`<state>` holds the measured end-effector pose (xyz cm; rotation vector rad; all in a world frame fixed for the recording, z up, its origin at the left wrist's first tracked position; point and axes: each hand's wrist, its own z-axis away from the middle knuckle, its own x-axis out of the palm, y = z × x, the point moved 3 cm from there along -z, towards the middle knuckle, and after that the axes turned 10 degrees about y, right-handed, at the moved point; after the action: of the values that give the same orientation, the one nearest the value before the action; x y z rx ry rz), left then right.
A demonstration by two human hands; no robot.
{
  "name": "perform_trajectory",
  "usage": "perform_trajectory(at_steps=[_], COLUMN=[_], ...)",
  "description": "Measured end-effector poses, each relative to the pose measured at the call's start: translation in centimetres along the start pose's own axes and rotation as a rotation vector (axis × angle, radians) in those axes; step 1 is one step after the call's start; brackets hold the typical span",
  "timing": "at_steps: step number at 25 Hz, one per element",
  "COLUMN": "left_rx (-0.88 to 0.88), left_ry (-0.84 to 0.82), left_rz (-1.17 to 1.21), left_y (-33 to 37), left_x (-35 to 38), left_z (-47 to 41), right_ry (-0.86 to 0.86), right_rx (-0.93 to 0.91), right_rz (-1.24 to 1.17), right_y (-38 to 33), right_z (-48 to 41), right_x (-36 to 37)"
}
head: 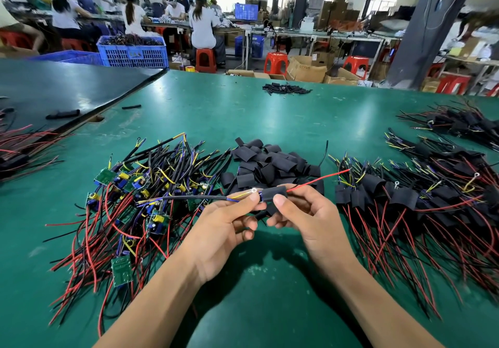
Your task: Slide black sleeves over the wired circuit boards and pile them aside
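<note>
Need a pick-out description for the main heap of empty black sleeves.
On the green table, between the tangle of bare green boards on the left and the sleeved pile on the right, sits the sleeve heap. It is flat black pieces alone, no wires attached, and nearer than the small black pile at the far edge.

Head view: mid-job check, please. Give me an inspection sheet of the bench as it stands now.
Surface: green bench mat; dark panel overlapping it at far left.
Job's things: heap of bare green circuit boards left; heap of loose black sleeves centre; sleeved boards piled right.
Clutter: stray black tubes at the far edge.
Hands: left hand pinches the black cable with yellow and blue leads; right hand pinches the black sleeve on it.
Cables: red wire sticks out of the held sleeve's right end.
Surroundings: blue plastic crate, red stools, cardboard boxes, seated people working.
</note>
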<state>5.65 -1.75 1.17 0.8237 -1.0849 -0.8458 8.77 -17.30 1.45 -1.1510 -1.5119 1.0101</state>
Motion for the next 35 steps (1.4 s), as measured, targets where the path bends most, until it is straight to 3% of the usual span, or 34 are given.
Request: perform_trajectory(at_steps=[10, 15, 24, 35], left_rx=[0.039, 0.004, -0.052, 0.133], left_ry=[-0.001, -0.053, 0.102, 0.089], left_rz=[-0.062, 0.036, 0.066, 0.025], left_y=[-0.1, 0.3, 0.0, 0.0], left_x=[-0.1, 0.0, -0.8, -0.4], left_z=[-0.1, -0.1, -0.7, -0.3], right_ry=[0.025, 0.042, 0.022, -0.021], right_rx=[-0.013, -0.019, -0.012, 0.011], right_rz=[0.053, 0.047, 0.064, 0.140], right_y=[0.3, 0.3, 0.7, 0.6], right_z=[0.1, 0.1, 0.1, 0.7], right_x=[0.1, 0.1, 0.2, 1.1])
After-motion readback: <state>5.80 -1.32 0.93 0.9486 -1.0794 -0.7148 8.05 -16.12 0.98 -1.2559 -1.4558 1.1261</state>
